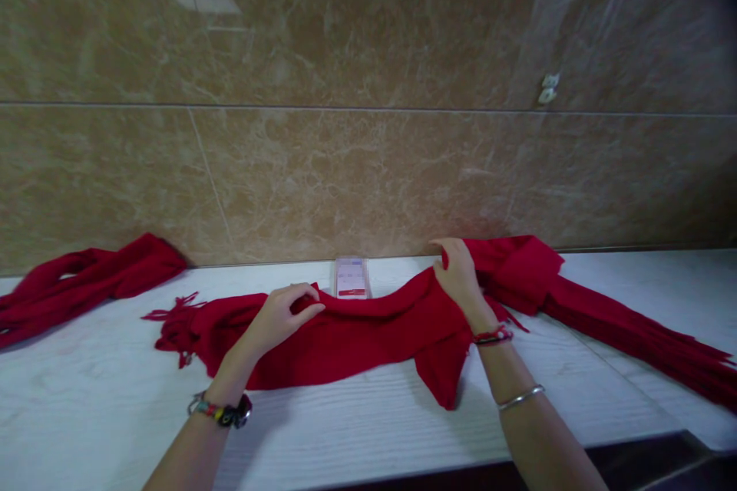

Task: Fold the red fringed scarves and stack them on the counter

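A red scarf (368, 337) lies spread across the white table, with tangled fringe at its left end and a corner hanging toward me near its right end. My left hand (282, 318) is curled at the scarf's far edge, thumb and fingers around a small raised bit of cloth. Farther right, my right hand (459, 276) has its fingers bent round the red cloth, where layers overlap; part of its grip is hidden. Beside that hand, a folded red scarf (518, 268) stretches to the right with long fringe; where the two cloths part is unclear.
Another bunched red scarf (97, 280) lies at the far left. A phone (351, 278) with a lit screen sits behind the middle scarf, by the brown marbled tile wall (345, 176). A small white fixture (549, 88) is on the wall. The white table (345, 430) has its front edge near me.
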`<state>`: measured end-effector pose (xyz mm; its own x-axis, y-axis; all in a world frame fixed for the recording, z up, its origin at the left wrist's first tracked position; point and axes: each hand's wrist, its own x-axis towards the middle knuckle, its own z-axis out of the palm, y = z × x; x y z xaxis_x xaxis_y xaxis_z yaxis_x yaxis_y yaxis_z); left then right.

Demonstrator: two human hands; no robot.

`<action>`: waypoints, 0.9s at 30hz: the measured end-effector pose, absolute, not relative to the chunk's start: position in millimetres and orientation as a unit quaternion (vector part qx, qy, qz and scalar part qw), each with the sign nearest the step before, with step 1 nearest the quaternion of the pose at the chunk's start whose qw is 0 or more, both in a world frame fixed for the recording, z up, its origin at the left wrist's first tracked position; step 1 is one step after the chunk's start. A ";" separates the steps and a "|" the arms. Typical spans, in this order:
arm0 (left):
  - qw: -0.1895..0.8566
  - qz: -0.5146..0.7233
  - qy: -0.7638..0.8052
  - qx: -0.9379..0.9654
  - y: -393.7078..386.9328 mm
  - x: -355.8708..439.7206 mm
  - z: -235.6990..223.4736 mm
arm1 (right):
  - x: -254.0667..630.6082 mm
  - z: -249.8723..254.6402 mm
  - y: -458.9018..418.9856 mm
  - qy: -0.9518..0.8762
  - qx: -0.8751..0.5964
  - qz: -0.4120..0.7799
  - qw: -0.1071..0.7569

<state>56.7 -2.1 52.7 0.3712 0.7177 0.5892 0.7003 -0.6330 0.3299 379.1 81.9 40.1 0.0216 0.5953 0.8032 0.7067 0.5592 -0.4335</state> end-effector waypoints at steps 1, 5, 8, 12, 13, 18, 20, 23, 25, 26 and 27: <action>0.017 0.355 0.419 0.836 -2.1 61.5 50.9 | 366.5 40.8 75.3 -0.747 -0.420 -0.032 0.515; -0.006 0.349 0.373 0.860 -2.8 73.2 44.1 | 310.5 37.4 43.6 -0.881 -0.260 0.110 0.380; -0.029 0.367 0.347 0.863 -4.7 76.0 42.3 | 283.0 25.6 31.0 -0.906 -0.235 0.152 0.319; -0.052 0.382 0.337 0.859 -4.7 74.6 41.9 | 274.9 14.4 33.0 -0.895 -0.251 0.180 0.321; -0.055 0.377 0.341 0.859 -3.8 73.4 41.6 | 276.6 14.7 35.0 -0.888 -0.260 0.188 0.330; -0.094 0.316 0.406 0.852 3.1 63.4 40.0 | 301.3 30.8 48.9 -0.810 -0.308 0.221 0.447; -0.121 0.299 0.430 0.843 5.3 58.8 40.8 | 318.2 37.4 57.3 -0.753 -0.326 0.242 0.517; -0.129 0.308 0.448 0.829 5.9 54.9 43.1 | 345.7 40.8 72.3 -0.653 -0.358 0.252 0.618; -0.112 0.323 0.454 0.823 4.7 55.6 44.0 | 360.1 38.4 81.3 -0.611 -0.402 0.219 0.646; -0.100 0.331 0.456 0.820 3.9 57.0 44.1 | 364.6 36.4 84.6 -0.604 -0.435 0.185 0.641; -0.087 0.341 0.456 0.817 3.0 58.9 43.8 | 366.9 34.2 86.7 -0.610 -0.468 0.144 0.623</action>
